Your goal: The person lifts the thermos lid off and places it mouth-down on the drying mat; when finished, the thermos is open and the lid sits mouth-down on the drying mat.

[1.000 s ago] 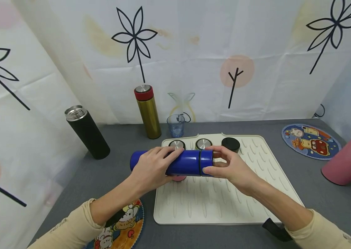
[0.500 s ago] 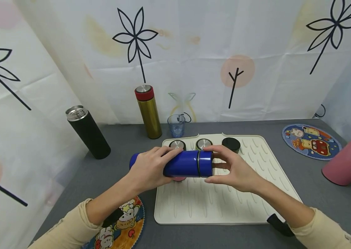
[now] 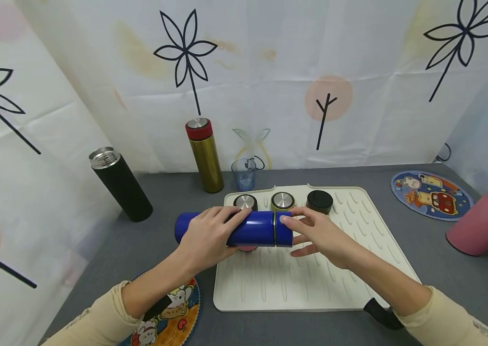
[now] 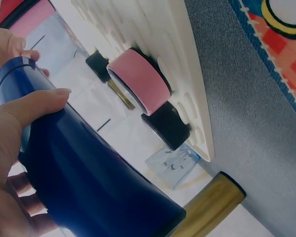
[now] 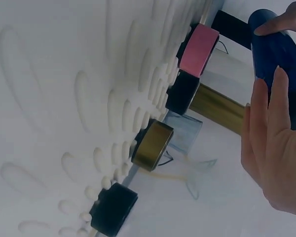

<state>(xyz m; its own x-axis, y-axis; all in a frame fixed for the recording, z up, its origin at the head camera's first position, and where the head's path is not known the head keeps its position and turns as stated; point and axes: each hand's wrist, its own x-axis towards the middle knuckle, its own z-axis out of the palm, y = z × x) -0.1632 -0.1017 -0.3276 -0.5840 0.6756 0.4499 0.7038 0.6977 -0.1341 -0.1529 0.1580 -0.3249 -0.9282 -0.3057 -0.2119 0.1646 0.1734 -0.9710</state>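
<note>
A blue thermos bottle (image 3: pixel 250 229) lies sideways in the air above a cream draining mat (image 3: pixel 313 283). My left hand (image 3: pixel 209 235) grips its body, thumb along the near side and fingers wrapped round behind, as the left wrist view also shows on the bottle (image 4: pixel 98 158). At the other end my right hand (image 3: pixel 328 240) pinches the blue lid (image 3: pixel 284 236), thumb on its front; the lower fingers stick out loosely beneath. A narrow dark ring separates lid and body. Partly hidden behind the bottle is a pink lid (image 4: pixel 140 81) on the mat.
Along the mat's back stand a silver-topped lid (image 3: pixel 245 202), another silver-topped lid (image 3: pixel 282 200) and a black lid (image 3: pixel 320 201). Around it are an uncapped black bottle (image 3: pixel 124 187), a gold bottle (image 3: pixel 206 163), a glass (image 3: pixel 244 174), a pink bottle (image 3: pixel 486 216) and round cartoon mats (image 3: pixel 431 194).
My right hand has turned about the lid: its thumb went from the lower edge up to the front, and the lower fingers now show below. The bottle shifted slightly left.
</note>
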